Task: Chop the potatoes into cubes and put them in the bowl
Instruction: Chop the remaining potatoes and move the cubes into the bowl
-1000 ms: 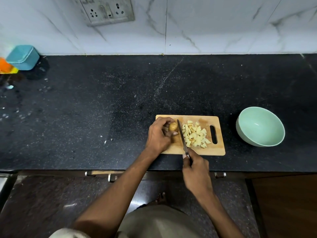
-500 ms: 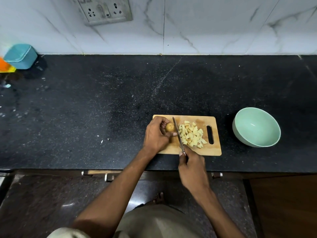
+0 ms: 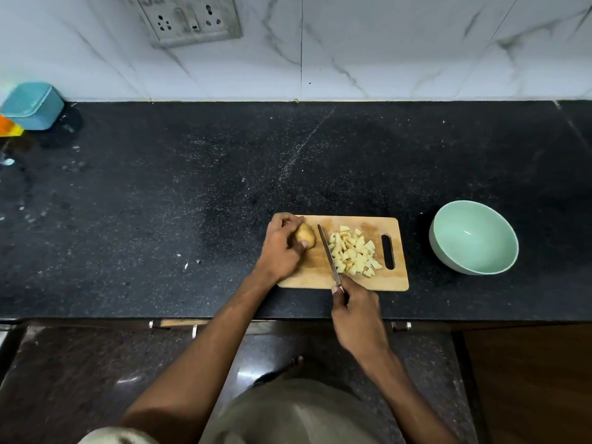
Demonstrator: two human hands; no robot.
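Observation:
A wooden cutting board [image 3: 397, 280] lies on the black counter. My left hand [image 3: 279, 248] grips a small whole potato [image 3: 305, 235] at the board's left end. My right hand [image 3: 357, 312] holds a knife [image 3: 328, 254] by its handle at the board's near edge; the blade points away from me and lies between the potato and a pile of pale potato cubes [image 3: 354, 251]. A light green bowl [image 3: 473, 237] stands right of the board with nothing in it.
A teal box [image 3: 32, 105] and an orange item [image 3: 7, 126] sit at the far left by the marble wall. A socket plate [image 3: 189, 19] is on the wall. The counter's front edge runs just behind my right hand, with cabinet handles below.
The knife blade has shifted slightly right, away from the potato, leaving a gap. My left hand has turned the potato so more of it shows.

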